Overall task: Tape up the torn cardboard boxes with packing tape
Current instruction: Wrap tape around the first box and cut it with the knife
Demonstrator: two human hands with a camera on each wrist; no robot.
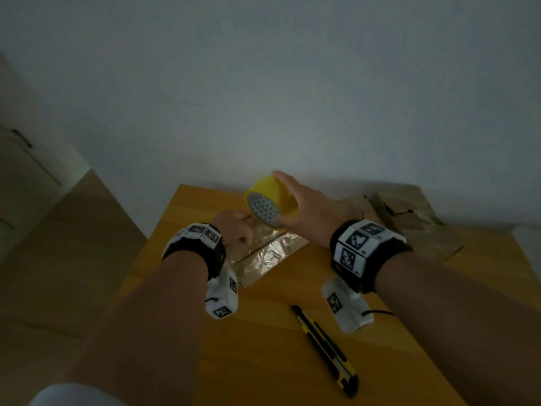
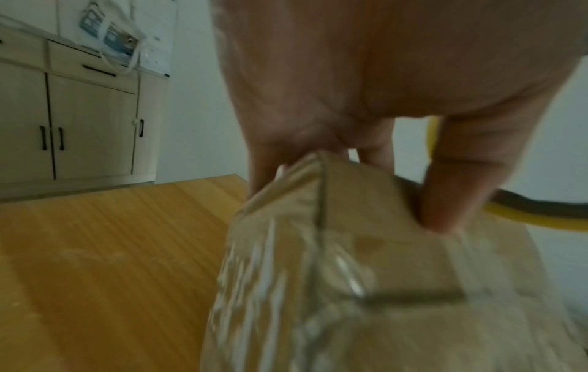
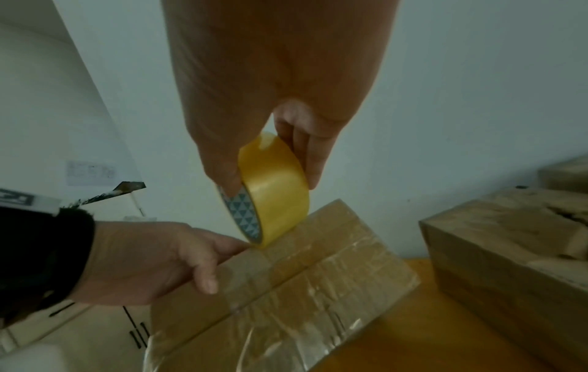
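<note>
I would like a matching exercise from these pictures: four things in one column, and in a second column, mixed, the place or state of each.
Things:
1. tape roll
2. utility knife
3. small box
4. torn box

Places or states:
A. lies untouched on the table, near the person
B. held by the right hand, edge on the small box
C. by the wall, top ripped open
D. wrapped in shiny clear tape, gripped by the left hand

Pairs: 1-B, 2-A, 3-D, 4-C

No legible text or labels
</note>
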